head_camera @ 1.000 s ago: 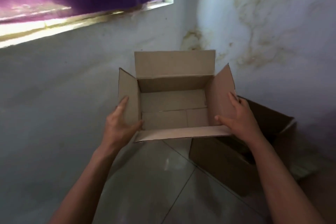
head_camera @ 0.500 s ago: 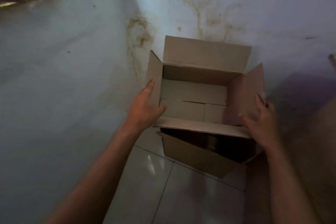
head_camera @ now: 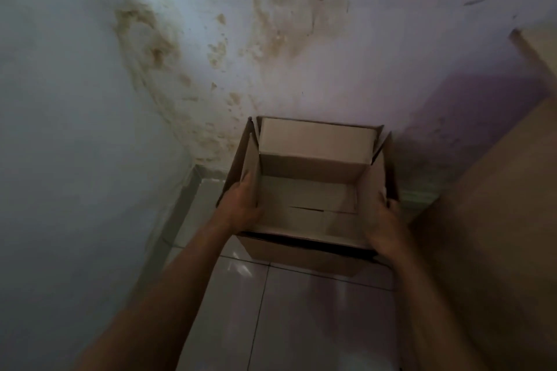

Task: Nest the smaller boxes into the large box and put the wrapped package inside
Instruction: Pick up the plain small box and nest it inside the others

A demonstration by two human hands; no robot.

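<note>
Fingers of the left hand wrap the left wall of the smaller plain brown cardboard box, thumb inside, the rest outside and hidden. Right hand mirrors it on the right wall, fingers curled over the edge. That box, flaps up, sits partly down inside the large darker brown cardboard box on the pale glossy tiled floor, tucked in the corner of the stained wall. One box looks about nested; any further boxes and the wrapped package are out of view, so that remains.
</note>
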